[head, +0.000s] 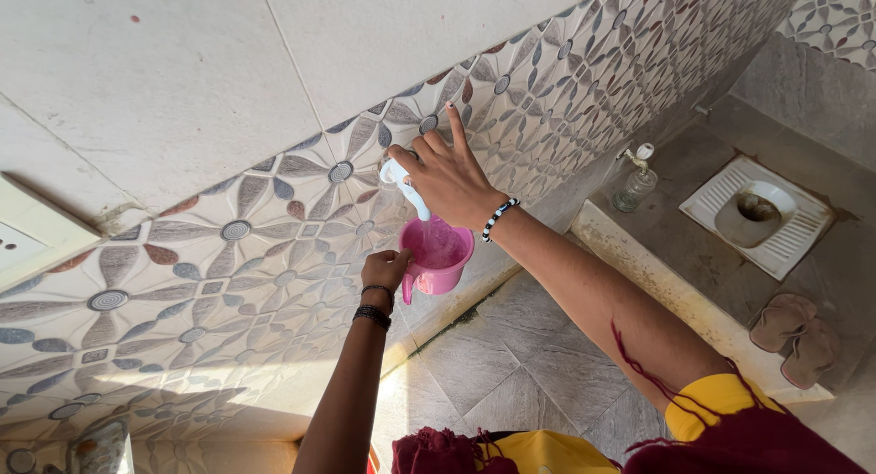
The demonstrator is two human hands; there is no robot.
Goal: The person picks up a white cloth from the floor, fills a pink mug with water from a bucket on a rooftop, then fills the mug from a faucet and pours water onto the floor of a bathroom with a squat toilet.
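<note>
The left hand [385,270] has its grip closed on the handle of the pink mug [438,255], partly filled; the right hand [444,173] has its grip around the running tap [402,184].

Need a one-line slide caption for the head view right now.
Left hand holds a pink mug under a white wall tap that the right hand grips, water running in.
</note>
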